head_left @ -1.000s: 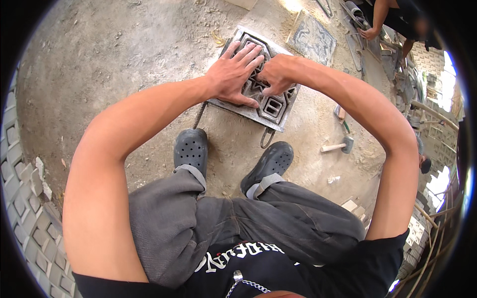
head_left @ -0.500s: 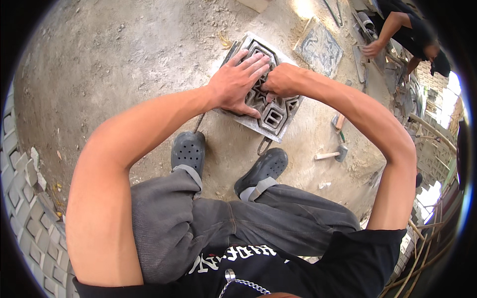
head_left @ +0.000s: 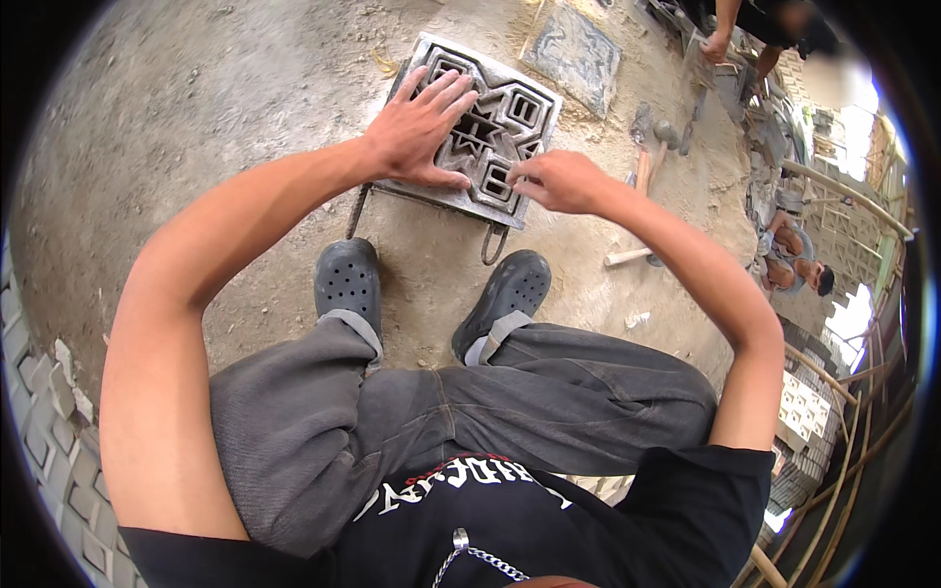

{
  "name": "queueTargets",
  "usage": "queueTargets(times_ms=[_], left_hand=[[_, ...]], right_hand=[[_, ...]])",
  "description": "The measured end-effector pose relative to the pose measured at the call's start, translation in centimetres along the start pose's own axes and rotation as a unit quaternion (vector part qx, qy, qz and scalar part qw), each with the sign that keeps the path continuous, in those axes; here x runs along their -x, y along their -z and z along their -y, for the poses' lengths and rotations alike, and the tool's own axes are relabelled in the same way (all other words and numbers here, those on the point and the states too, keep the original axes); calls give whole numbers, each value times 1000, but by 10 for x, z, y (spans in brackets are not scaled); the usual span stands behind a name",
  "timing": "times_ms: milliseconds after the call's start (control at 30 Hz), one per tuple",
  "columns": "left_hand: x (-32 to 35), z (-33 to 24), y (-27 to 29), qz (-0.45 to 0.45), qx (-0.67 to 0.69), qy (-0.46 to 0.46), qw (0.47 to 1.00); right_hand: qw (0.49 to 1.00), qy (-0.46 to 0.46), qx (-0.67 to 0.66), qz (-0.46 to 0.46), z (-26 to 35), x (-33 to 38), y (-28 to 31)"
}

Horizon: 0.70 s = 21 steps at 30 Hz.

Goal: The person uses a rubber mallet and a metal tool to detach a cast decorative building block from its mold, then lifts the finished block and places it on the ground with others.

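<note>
A grey metal mould (head_left: 495, 132) with a raised, hollowed geometric pattern lies on the dusty ground ahead of my feet. My left hand (head_left: 420, 127) rests on its left part, palm down and fingers spread. Beside the mould's near right corner is my right hand (head_left: 564, 183), its fingers bent together at the edge of the pattern. Whether anything is pinched in those fingertips is too small to make out. Toward my right shoe (head_left: 510, 294) a wire-like loop handle (head_left: 493, 245) sticks out from the mould.
A square grey panel (head_left: 573, 61) lies beyond the mould. To the right are a wooden-handled tool (head_left: 643, 171) and a pale handle (head_left: 627, 257). One person's hand (head_left: 718, 44) works at far right; another person (head_left: 794, 260) crouches farther off. Patterned blocks (head_left: 39, 421) line the left.
My right hand has moved from the middle of the pattern to its near right edge. My left hand stays flat on the mould. The whole view has shifted, revealing the crouching person.
</note>
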State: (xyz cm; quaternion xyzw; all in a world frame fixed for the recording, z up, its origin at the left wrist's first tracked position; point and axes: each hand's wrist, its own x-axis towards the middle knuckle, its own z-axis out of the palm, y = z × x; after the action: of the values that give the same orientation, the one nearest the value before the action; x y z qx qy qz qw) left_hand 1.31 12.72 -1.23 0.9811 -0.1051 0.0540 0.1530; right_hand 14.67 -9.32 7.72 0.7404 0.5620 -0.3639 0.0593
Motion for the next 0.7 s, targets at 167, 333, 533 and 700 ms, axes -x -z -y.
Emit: queueTargets(times_ms=[167,333,533,700], left_hand=[[4,-27,-4,19,9,-16,1000],[1,-39,-8,20,18,-33,999],[1,-50,-9,20,6,-24,999],[2,-50,-10,17,-2,-39,999]], right_hand=[[991,-85,12,-106,26,1,-29],[993,-70,77,-52,27,-13,-43],[990,6,140,-17,17,-21,-32],[987,45,151,-17,9,-23,-34]])
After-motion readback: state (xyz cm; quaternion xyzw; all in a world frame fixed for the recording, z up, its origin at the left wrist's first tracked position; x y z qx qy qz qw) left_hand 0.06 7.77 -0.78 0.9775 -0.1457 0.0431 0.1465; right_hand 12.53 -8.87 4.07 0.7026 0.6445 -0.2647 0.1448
